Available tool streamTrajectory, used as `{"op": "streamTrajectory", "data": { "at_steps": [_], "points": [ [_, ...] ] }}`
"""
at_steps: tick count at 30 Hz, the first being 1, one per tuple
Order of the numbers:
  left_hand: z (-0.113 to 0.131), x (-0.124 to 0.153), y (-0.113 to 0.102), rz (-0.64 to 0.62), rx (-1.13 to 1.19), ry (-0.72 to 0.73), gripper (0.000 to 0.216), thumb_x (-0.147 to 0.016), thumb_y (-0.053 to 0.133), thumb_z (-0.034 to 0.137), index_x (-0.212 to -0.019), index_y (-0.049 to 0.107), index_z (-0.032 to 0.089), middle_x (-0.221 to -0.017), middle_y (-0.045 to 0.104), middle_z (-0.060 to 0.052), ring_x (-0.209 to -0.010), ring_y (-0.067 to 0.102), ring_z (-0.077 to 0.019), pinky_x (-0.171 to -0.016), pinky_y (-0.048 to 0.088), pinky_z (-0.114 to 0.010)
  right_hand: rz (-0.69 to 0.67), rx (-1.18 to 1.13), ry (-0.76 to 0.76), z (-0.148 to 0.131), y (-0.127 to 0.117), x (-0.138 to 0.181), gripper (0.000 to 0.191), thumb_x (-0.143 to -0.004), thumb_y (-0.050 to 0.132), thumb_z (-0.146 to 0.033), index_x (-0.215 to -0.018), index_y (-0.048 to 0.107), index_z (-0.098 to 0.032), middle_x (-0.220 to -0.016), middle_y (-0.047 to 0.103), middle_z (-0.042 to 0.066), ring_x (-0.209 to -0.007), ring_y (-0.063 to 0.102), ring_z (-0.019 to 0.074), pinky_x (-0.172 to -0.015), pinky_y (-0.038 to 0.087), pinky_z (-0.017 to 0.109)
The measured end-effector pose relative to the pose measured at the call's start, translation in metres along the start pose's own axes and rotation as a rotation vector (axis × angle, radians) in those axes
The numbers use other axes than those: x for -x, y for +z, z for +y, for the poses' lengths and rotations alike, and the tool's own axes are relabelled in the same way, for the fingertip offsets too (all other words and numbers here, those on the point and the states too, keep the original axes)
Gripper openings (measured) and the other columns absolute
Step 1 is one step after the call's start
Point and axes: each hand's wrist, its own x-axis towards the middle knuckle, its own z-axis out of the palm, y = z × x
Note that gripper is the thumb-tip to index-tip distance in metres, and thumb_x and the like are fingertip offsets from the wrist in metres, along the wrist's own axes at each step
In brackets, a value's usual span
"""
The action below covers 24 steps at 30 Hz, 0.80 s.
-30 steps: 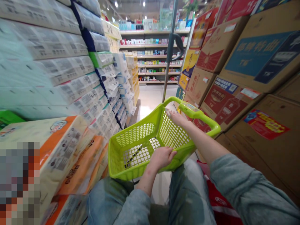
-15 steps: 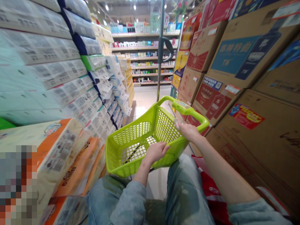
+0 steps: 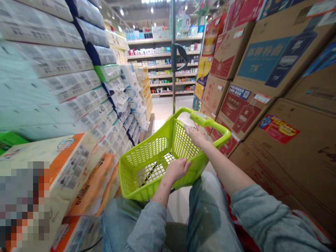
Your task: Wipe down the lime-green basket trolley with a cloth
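Whitish wad (image 3: 187, 128) partly hidden by right hand (image 3: 196, 135), pole (image 3: 173, 28) cut off above.

A blue label (image 3: 264, 66) on a brown box (image 3: 275, 28) says 郎牌特曲 and T6. A red label (image 3: 234, 109) below says T6 too.

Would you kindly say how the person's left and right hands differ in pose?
The left hand grips the near side of the lime-green plastic basket, while the right hand is at the end wall by its handle. The right hand holds a whitish, cloth-like piece; the left hand shows no such piece. Both are bare, below blue-grey sleeves.
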Motion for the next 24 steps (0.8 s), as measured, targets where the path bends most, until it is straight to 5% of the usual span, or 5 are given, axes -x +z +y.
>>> {"op": "streamTrajectory", "data": {
  "at_steps": [8, 13, 15, 20, 24],
  "points": [
    [-0.003, -0.002, -0.003, -0.019, -0.006, -0.026, 0.046, -0.095, 0.019, 0.047, -0.094, 0.058, 0.023, -0.097, 0.066, -0.004, -0.09, 0.062, -0.018, -0.075, 0.045, -0.027, 0.066, 0.124, 0.049, 0.011, 0.006, 0.039, 0.036, -0.092, 0.028, -0.012, -0.119, 0.052, -0.007, -0.104, 0.064, 0.022, -0.099, 0.063, 0.0259, -0.074, 0.05, 0.034],
    [0.0, -0.001, -0.003, -0.015, -0.016, -0.022, 0.046, -0.095, 0.019, 0.048, -0.097, 0.058, 0.024, -0.097, 0.067, -0.003, -0.09, 0.063, -0.0183, -0.074, 0.045, -0.027, 0.109, -0.045, 0.025, 0.026, 0.001, 0.053, 0.035, -0.091, 0.041, -0.019, -0.122, 0.056, -0.018, -0.1, 0.069, 0.013, -0.091, 0.066, 0.0259, -0.074, 0.051, 0.034],
    [0.001, -0.002, -0.002, -0.021, -0.02, -0.031, 0.047, -0.095, 0.018, 0.048, -0.096, 0.058, 0.024, -0.095, 0.067, -0.004, -0.089, 0.063, -0.0189, -0.073, 0.045, -0.027, 0.227, -0.194, 0.068, 0.035, 0.001, 0.058, 0.036, -0.091, 0.043, -0.027, -0.125, 0.056, -0.022, -0.1, 0.07, 0.011, -0.088, 0.067, 0.0253, -0.075, 0.051, 0.035],
    [0.001, -0.006, -0.002, -0.038, -0.03, -0.047, 0.048, -0.095, 0.016, 0.048, -0.099, 0.057, 0.024, -0.092, 0.069, -0.005, -0.086, 0.065, -0.0211, -0.072, 0.045, -0.029, 0.838, -0.439, 0.105, 0.058, 0.018, 0.078, 0.045, -0.093, 0.038, -0.029, -0.136, 0.044, -0.017, -0.131, 0.055, 0.012, -0.12, 0.052, 0.0232, -0.101, 0.042, 0.041],
    [0.002, -0.009, -0.002, -0.041, -0.058, -0.053, 0.05, -0.095, 0.014, 0.049, -0.1, 0.057, 0.024, -0.088, 0.07, -0.005, -0.084, 0.065, -0.0216, -0.071, 0.045, -0.03, 0.935, -0.446, 0.032, 0.05, 0.051, 0.092, 0.047, -0.094, 0.036, -0.026, -0.14, 0.039, -0.017, -0.146, 0.038, 0.009, -0.14, 0.024, 0.0228, -0.112, 0.028, 0.047]
  ]
}}
